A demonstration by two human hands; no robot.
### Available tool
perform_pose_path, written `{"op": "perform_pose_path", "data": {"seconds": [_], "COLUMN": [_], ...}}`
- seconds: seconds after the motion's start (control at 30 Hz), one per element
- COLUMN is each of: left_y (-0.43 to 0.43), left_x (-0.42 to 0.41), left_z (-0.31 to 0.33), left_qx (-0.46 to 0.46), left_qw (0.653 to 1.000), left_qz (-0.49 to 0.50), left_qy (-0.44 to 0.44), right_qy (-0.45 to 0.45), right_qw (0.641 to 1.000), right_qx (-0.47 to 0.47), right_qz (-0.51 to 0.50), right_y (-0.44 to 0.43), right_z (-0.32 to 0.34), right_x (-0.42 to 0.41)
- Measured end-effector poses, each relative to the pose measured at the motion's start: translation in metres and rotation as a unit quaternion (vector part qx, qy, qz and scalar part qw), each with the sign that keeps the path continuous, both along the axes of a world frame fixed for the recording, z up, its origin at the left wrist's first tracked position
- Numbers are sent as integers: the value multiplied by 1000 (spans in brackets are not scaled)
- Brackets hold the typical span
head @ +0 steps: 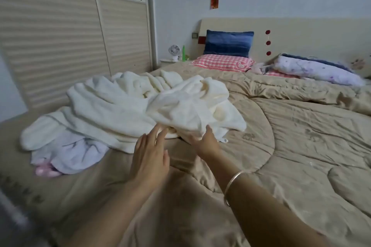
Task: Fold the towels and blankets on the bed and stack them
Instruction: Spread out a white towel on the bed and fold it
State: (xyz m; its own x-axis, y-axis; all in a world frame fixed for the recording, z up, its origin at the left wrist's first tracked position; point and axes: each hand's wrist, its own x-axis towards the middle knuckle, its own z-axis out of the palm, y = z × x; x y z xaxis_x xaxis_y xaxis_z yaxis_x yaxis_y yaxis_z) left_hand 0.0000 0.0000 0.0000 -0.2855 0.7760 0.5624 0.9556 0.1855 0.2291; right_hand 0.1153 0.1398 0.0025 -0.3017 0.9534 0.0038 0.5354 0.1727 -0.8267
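One tan-quilted bed (301, 146) carries everything. Beyond both grips sprawls a crumpled white blanket (120, 106), its long axis running left to right. A lavender towel (70, 154) lies left of the left grip (149, 158), whose fingers are spread straight by the blanket's edge. The right grip (206, 142) pinches its near hem.

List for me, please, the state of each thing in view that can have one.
blanket: unfolded, bunched in a heap.
towel: crumpled, partly under the blanket.
left hand: open, fingertips at the blanket.
right hand: pinches the blanket's near edge.
quilt: spread, wrinkled.
wardrobe: doors shut.
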Motion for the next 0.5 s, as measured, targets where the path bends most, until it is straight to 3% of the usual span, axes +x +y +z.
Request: {"op": "perform_pose_path", "data": {"seconds": [0.13, 0.27, 0.33, 0.4, 0.5], "left_y": [20, 29, 32, 35, 27], "left_x": [-5, 6, 19, 28, 79], "left_z": [2, 6, 12, 15, 12], "left_qx": [20, 15, -19, -94, -227], "left_qw": [1000, 999, 1000, 995, 967], "left_qz": [-5, -15, -14, -16, -93], "left_qy": [-8, -28, -9, 20, 68], "right_qy": [46, 61, -32, -134, -228], "right_qw": [996, 994, 978, 936, 899], "right_qx": [-70, 19, 130, 234, 270], "right_qz": [-16, 86, 159, 227, 257], "right_y": [39, 19, -6, -29, -56], "right_z": [-9, -14, -9, -8, -9], "right_x": [-35, -24, 17, 63, 155]}}
